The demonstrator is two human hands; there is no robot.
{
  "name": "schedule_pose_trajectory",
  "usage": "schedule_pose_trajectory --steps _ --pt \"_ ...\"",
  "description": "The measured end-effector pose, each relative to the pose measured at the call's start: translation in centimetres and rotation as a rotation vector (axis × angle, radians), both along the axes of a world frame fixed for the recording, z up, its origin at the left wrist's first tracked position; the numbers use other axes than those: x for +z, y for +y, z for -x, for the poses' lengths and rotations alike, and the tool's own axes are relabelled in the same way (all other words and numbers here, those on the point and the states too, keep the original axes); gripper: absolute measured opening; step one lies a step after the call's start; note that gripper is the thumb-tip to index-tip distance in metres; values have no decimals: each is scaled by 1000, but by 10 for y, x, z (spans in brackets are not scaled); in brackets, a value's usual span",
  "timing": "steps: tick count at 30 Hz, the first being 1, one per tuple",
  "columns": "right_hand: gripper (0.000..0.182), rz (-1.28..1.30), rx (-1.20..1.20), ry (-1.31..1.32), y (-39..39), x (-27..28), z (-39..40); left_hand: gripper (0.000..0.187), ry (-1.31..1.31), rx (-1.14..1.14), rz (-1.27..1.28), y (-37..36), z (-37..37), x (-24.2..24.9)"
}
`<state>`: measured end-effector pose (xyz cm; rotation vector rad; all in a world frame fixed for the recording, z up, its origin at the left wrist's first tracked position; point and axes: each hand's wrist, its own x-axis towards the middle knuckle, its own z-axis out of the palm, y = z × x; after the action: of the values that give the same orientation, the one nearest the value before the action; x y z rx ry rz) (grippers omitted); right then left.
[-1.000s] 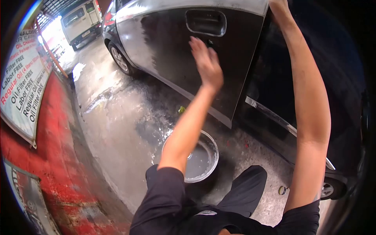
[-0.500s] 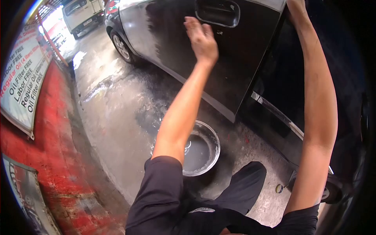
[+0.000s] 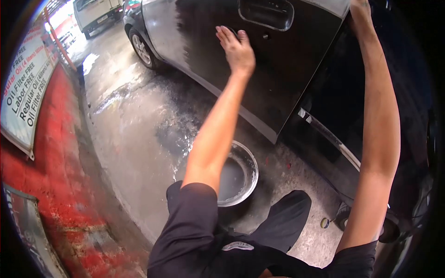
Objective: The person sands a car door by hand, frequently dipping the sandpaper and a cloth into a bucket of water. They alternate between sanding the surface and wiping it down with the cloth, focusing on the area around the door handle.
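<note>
My left hand [image 3: 238,53] lies with fingers stretched out against the dark, patchy outer panel of an open car door [image 3: 287,65]. A dark edge shows between its thumb and forefinger; I cannot tell whether that is a pad under the palm. To the right of this hand are the recessed door handle [image 3: 266,13] and a small round lock hole [image 3: 266,36]. My right hand [image 3: 360,14] is up at the door's rear edge, its fingers largely hidden at the top of the view. Below my left forearm stands a round basin [image 3: 254,178] of greyish water.
Wet concrete floor [image 3: 134,139] runs along the car. At left, a red wall [image 3: 65,153] carries a printed sign [image 3: 28,88]. A roll of tape [image 3: 324,223] lies by my knee [image 3: 296,208]. A white vehicle [image 3: 99,16] stands behind.
My left hand has slid a little along the door panel, away from the handle and lock hole. My right hand stays at the door edge. The view has shifted slightly.
</note>
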<state>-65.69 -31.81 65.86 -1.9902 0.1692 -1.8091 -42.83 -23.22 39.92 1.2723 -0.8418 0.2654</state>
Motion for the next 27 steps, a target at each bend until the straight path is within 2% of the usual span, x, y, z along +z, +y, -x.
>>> schedule_pose_trajectory --steps 2,4,6,8,11,12,13,14,16,18,20,21,23,25,26,27 --pt "36 4 35 0 9 -3 -3 72 32 -13 0 17 74 -26" --pt "37 -118 182 20 28 0 -7 71 -67 -102 33 53 174 -71" --pt "39 -127 172 41 27 1 -9 72 -80 -219 -46 63 220 -129" --pt "39 -231 187 -20 36 1 -8 71 -128 -179 20 50 171 -124" --pt "40 -152 183 0 58 -15 -13 71 224 -80 -9 11 46 -93" --pt "40 -161 173 1 49 -13 -10 70 376 -113 7 -6 2 -100" --pt "40 -99 119 29 31 -7 -6 74 388 -101 -92 -1 -9 -96" --pt "40 -30 67 59 22 -1 -3 74 393 -112 -93 1 12 -92" --pt "41 -90 25 30 35 -4 -8 77 331 -140 -43 23 91 -100" --pt "41 -156 300 79 61 -15 -14 79 69 -193 -33 55 197 -129" --pt "41 -69 278 96 57 -15 -14 80 24 -274 -86 65 230 -152" --pt "41 6 250 98 54 -15 -12 80 -23 -265 -58 62 213 -155" --pt "41 -66 157 80 57 -16 -12 74 -30 -170 -66 40 143 -147" --pt "41 -134 72 49 47 -8 -8 76 314 -155 -23 15 64 -129" --pt "41 -44 -25 64 25 -1 -3 76 433 -155 -61 5 30 -131" --pt "41 57 -124 76 10 5 1 76 439 -127 -93 7 35 -132"
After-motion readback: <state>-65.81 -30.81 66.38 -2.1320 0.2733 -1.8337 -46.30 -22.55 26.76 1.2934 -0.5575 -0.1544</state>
